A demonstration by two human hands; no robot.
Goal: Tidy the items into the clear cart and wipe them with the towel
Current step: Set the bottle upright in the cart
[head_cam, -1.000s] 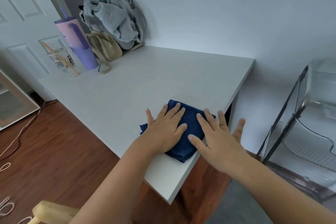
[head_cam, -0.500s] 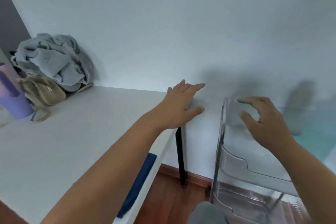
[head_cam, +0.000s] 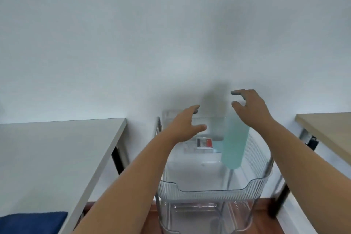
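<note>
A tall pale-teal translucent bottle (head_cam: pixel 234 144) stands in the top tray of the clear ribbed plastic cart (head_cam: pixel 209 188), my target. My left hand (head_cam: pixel 185 126) and right hand (head_cam: pixel 248 106) hover over it, fingers spread, holding nothing. The folded navy towel (head_cam: pixel 32 222) waits on the white table (head_cam: pixel 57 154)

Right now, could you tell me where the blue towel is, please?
In the head view, the blue towel lies at the bottom left on the white table, near its front edge, left of the clear cart.
</note>
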